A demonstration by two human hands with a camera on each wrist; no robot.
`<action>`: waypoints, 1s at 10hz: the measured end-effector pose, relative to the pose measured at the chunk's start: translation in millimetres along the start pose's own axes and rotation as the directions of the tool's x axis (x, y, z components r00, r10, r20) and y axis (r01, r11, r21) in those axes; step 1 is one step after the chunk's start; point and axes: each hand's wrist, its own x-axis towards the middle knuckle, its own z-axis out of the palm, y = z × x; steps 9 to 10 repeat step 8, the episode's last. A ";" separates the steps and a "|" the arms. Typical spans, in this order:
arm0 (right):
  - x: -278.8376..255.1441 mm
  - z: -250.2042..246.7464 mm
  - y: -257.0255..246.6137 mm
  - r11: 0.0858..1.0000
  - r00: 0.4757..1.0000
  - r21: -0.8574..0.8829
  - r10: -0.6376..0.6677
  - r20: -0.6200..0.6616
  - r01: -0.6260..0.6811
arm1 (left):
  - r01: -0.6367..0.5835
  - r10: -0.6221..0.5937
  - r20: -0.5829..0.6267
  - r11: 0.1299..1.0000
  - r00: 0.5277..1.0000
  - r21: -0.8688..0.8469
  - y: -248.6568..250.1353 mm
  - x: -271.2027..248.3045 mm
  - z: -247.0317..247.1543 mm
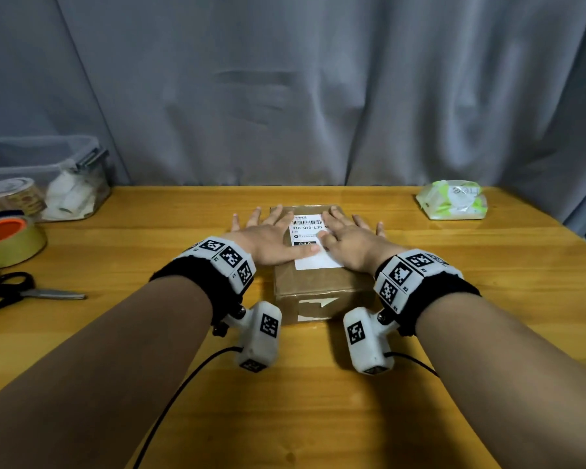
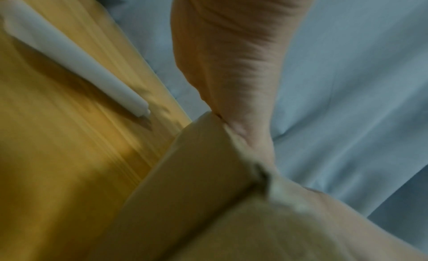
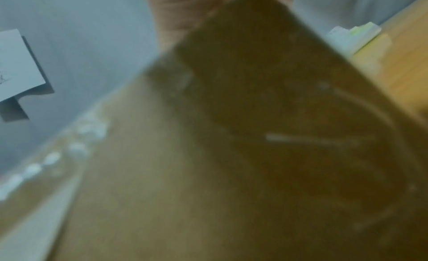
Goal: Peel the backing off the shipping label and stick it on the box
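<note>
A brown cardboard box (image 1: 315,292) sits mid-table, and a white shipping label (image 1: 310,236) with a barcode lies flat on its top. My left hand (image 1: 268,238) lies flat on the box's left half, fingers spread, its thumb across the label's lower left. My right hand (image 1: 349,236) lies flat on the label's right side, fingers straight and spread. The left wrist view shows the box's corner (image 2: 197,182) from below with my palm (image 2: 231,54) above it. In the right wrist view a blurred box side (image 3: 231,155) fills the picture. No backing sheet shows.
At the left are tape rolls (image 1: 11,238), black-handled scissors (image 1: 21,292) and a clear plastic bin (image 1: 48,177). A wet-wipes pack (image 1: 454,204) lies at the back right. A grey curtain (image 1: 318,89) hangs behind the wooden table (image 1: 318,401). A white pen-like stick (image 2: 76,63) lies left of the box.
</note>
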 end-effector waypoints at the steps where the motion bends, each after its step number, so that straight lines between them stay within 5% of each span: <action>1: 1.6 2.0 -4.1 0.993 1.000 0.120 -0.005 0.000 0.005 | 0.040 -0.039 0.024 0.996 0.999 -0.075 -5.4 4.6 0.6; 3: 8.1 3.0 -13.2 0.990 0.999 0.137 -0.036 0.026 0.032 | -0.009 0.006 -0.068 0.999 0.998 -0.037 -14.2 11.1 -3.3; 6: 7.1 -8.9 -10.8 0.986 0.989 -0.094 0.140 0.051 -0.135 | 0.113 -0.114 -0.048 0.994 0.992 -0.004 -17.1 10.9 -4.1; 10: -4.3 -17.3 -3.6 0.977 0.981 -0.114 0.189 0.052 -0.182 | 0.122 -0.121 -0.113 0.993 0.986 0.002 -14.0 -1.0 -4.8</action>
